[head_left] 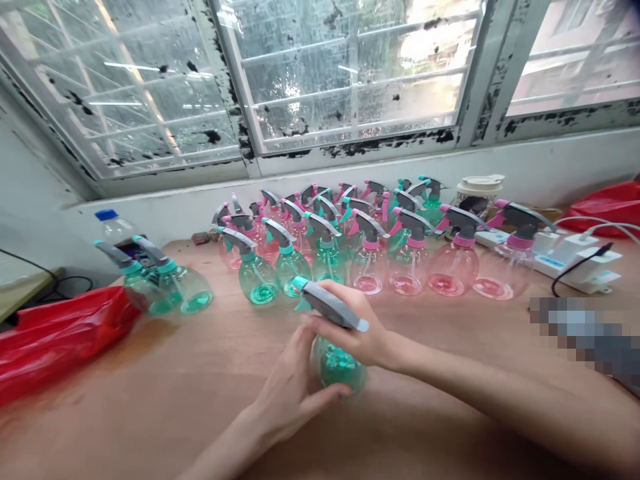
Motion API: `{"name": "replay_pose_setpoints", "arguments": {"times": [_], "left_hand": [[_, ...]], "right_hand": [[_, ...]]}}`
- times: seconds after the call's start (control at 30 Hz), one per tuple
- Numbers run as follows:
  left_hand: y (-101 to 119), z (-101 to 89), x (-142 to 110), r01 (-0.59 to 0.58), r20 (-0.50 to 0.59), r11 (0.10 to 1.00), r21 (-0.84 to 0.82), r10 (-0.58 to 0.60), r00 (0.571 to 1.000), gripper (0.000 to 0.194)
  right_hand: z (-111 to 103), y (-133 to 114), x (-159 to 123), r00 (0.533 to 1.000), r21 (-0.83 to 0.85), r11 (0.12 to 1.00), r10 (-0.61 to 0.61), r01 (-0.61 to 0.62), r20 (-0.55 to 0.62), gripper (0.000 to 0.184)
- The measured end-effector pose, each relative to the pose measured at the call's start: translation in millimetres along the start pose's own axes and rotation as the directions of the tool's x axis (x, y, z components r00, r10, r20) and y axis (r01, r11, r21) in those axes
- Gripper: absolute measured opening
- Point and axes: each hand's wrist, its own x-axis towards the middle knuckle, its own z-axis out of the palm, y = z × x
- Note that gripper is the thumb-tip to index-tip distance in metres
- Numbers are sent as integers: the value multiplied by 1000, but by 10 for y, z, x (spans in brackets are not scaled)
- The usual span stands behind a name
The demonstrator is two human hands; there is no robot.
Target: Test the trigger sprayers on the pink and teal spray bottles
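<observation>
A green spray bottle with a grey and teal trigger head stands close in front of me, both hands on it. My left hand wraps round the clear green body from the left, thumb across the near side. Around the neck, just under the trigger head, closes my right hand; its fingers on the far side are partly hidden. Just behind are rows of similar bottles: green ones to the left and pink ones to the right.
Two more green spray bottles stand at the left beside a red plastic bag. A white power strip with plugs and cables lies at the right, near a lidded cup. Windows line the wall behind the wooden table.
</observation>
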Motion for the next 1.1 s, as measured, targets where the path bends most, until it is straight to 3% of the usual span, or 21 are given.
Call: {"name": "replay_pose_setpoints", "arguments": {"times": [0.13, 0.27, 0.37, 0.47, 0.5, 0.53, 0.63, 0.77, 0.83, 1.1], "left_hand": [[-65, -179, -262, 123, -218, 990, 74, -104, 970, 74], [-153, -541, -474, 189, -265, 978, 89, -160, 951, 59], [-360, -866, -626, 263, -234, 953, 151, -224, 946, 51], [-646, -1163, -717, 358, -350, 892, 275, -253, 902, 55], [-737, -1245, -725, 405, -377, 859, 313, -279, 883, 58], [-819, -1315, -721, 426, -375, 839, 338, -295, 879, 58], [-1004, -1440, -661, 442, -383, 824, 354, -303, 873, 56], [-1126, -1450, -539, 462, -385, 803, 376, -318, 866, 55], [-1140, -1431, -469, 479, -388, 782, 400, -329, 861, 53], [-1038, -1428, -188, 576, -438, 621, 532, -380, 815, 52]], "right_hand": [[527, -18, 180, 999, -46, 998, -49, 48, -7, 21], [920, -65, 343, 998, -79, 996, -49, 52, 45, 30], [980, -120, 448, 972, -84, 995, -25, 45, 232, 60], [862, -195, 603, 912, -129, 990, -4, 62, 410, 73], [808, -224, 675, 907, -165, 983, 0, 76, 421, 74], [759, -252, 758, 915, -196, 976, -10, 98, 403, 73], [678, -312, 1046, 953, -346, 929, -25, 134, 302, 40], [764, -258, 1383, 981, -741, 665, 74, 87, 182, 32], [855, -174, 1499, 984, -810, 585, 126, 32, 130, 30], [1032, 135, 1762, 974, -880, 463, 225, -109, -2, 46]]}}
